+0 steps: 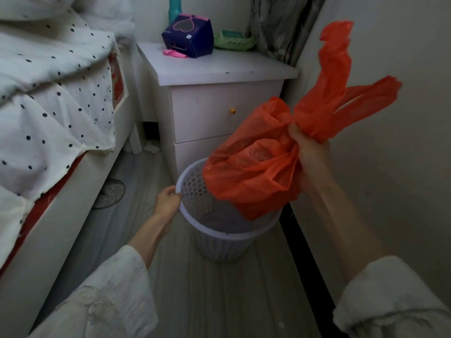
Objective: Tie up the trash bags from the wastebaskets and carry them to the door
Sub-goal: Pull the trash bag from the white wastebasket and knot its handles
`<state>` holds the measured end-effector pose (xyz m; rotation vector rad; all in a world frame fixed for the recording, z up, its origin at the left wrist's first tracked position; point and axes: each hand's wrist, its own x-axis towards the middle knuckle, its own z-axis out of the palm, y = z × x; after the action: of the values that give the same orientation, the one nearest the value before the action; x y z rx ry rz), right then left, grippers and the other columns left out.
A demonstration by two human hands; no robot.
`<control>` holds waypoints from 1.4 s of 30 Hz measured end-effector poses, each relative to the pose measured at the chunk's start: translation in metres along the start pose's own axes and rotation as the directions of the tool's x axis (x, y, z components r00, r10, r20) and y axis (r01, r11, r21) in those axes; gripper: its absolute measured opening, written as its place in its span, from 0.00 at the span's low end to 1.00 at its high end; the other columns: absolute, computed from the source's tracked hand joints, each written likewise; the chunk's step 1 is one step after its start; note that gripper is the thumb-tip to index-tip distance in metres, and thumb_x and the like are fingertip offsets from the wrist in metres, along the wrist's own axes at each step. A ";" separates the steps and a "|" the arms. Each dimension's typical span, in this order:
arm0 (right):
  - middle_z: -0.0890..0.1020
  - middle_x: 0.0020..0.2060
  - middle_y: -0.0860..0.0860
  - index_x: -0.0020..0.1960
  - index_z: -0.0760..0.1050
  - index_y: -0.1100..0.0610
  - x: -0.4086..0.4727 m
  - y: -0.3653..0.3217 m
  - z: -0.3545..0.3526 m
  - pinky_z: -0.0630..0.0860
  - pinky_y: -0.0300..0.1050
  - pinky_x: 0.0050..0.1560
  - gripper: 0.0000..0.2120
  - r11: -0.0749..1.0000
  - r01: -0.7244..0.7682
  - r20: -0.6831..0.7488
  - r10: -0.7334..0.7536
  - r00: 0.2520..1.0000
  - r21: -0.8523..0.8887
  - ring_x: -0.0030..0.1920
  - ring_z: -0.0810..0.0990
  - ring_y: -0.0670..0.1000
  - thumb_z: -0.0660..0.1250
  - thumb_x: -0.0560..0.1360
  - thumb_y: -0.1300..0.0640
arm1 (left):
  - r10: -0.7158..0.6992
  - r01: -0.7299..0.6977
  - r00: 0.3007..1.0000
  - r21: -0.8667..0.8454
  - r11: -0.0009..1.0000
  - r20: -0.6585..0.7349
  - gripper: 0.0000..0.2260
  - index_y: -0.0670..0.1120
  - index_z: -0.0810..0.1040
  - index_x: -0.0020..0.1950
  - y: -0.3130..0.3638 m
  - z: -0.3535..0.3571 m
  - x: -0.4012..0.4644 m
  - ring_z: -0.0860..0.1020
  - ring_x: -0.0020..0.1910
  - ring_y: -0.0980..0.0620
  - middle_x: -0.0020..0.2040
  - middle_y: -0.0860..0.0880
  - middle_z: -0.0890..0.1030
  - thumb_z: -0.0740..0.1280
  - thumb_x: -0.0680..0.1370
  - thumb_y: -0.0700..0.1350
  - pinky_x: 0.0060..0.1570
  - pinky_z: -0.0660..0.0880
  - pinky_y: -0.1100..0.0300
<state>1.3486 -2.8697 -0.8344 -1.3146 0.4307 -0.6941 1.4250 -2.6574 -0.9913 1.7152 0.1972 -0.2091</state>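
An orange plastic trash bag [256,172] hangs lifted out of a pale lilac perforated wastebasket [219,242] that stands on the floor. My right hand [310,147] is clenched around the bag's gathered neck, and the two loose handles stick up and to the right above my fist. The bag's bottom still dips just inside the basket's opening. My left hand [167,203] grips the basket's rim on its left side. The basket's inside looks bare below the bag.
A white nightstand [219,93] stands right behind the basket, with a purple box [189,36] and a green tray [234,40] on top. A bed with a dotted white cover [56,93] fills the left. A wall [390,167] is close on the right.
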 end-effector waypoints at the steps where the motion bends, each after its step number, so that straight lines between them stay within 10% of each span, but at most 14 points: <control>1: 0.82 0.28 0.43 0.38 0.76 0.51 -0.003 -0.017 -0.001 0.80 0.41 0.45 0.07 0.999 0.037 0.008 -0.037 0.999 0.021 0.35 0.81 0.43 0.70 0.70 0.62 | 0.012 -0.012 1.000 0.012 1.000 0.022 0.12 0.34 0.75 0.55 0.015 -0.001 -0.005 0.75 0.35 0.49 0.37 0.47 0.77 0.57 0.75 0.32 0.32 0.75 0.63; 7: 0.83 0.50 0.55 0.52 0.79 0.60 -0.014 -0.017 -0.008 0.76 0.52 0.59 0.11 0.997 0.033 0.128 -0.024 0.992 -0.070 0.53 0.81 0.54 0.70 0.71 0.59 | 0.157 -0.095 0.970 0.302 0.948 -0.188 0.17 0.41 0.72 0.63 0.014 -0.009 0.000 0.74 0.59 0.40 0.62 0.38 0.74 0.59 0.74 0.36 0.62 0.71 0.46; 12: 0.82 0.44 0.54 0.56 0.73 0.63 -0.030 -0.044 0.002 0.80 0.38 0.36 0.11 0.999 0.015 0.378 -0.031 0.925 0.045 0.35 0.84 0.46 0.58 0.78 0.60 | 0.339 -0.323 0.914 0.108 0.940 -0.220 0.13 0.41 0.76 0.57 0.070 -0.019 -0.017 0.76 0.54 0.48 0.54 0.43 0.78 0.59 0.76 0.35 0.53 0.71 0.58; 17: 0.83 0.41 0.51 0.62 0.69 0.63 -0.053 -0.066 0.023 0.79 0.41 0.35 0.13 0.996 0.085 0.493 -0.094 0.865 0.041 0.33 0.83 0.48 0.56 0.79 0.61 | 0.455 -0.457 0.889 -0.094 0.885 -0.038 0.11 0.46 0.77 0.48 0.118 -0.040 -0.043 0.77 0.43 0.53 0.42 0.50 0.79 0.57 0.78 0.36 0.43 0.74 0.62; 22: 0.85 0.32 0.50 0.47 0.73 0.57 -0.063 -0.082 0.039 0.80 0.41 0.31 0.12 0.989 -0.011 0.578 -0.077 0.813 0.147 0.31 0.84 0.50 0.52 0.81 0.56 | 0.532 -0.528 0.837 -0.069 0.847 0.127 0.10 0.47 0.78 0.46 0.140 -0.061 -0.061 0.77 0.32 0.66 0.39 0.52 0.79 0.60 0.77 0.36 0.33 0.72 0.74; 31: 0.84 0.30 0.54 0.44 0.72 0.58 -0.119 -0.010 0.078 0.79 0.42 0.30 0.15 0.826 -0.563 0.659 0.442 0.609 -0.034 0.27 0.82 0.52 0.51 0.81 0.53 | 0.362 -0.381 0.910 0.066 0.922 0.204 0.09 0.44 0.77 0.50 0.120 -0.083 -0.070 0.77 0.28 0.62 0.39 0.48 0.79 0.58 0.78 0.36 0.26 0.71 0.74; 38: 0.81 0.48 0.54 0.50 0.70 0.60 -0.119 -0.007 0.085 0.79 0.42 0.31 0.14 0.853 -0.522 0.672 0.401 0.622 -0.026 0.36 0.81 0.55 0.49 0.82 0.53 | 0.327 -0.354 0.926 0.131 0.926 0.190 0.10 0.43 0.75 0.53 0.113 -0.110 -0.064 0.77 0.25 0.63 0.37 0.49 0.78 0.55 0.79 0.36 0.24 0.70 0.73; 42: 0.83 0.34 0.53 0.45 0.70 0.59 -0.115 0.027 0.085 0.77 0.41 0.29 0.14 0.846 -0.519 0.598 0.481 0.641 -0.125 0.27 0.80 0.51 0.49 0.81 0.54 | 0.295 -0.333 0.931 0.167 0.928 0.217 0.10 0.46 0.75 0.50 0.103 -0.116 -0.056 0.79 0.29 0.61 0.40 0.49 0.80 0.55 0.79 0.37 0.28 0.74 0.72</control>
<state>1.3261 -2.7269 -0.8531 -1.2030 0.2159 0.2107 1.3997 -2.5595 -0.8617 1.8881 -0.2496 -0.1553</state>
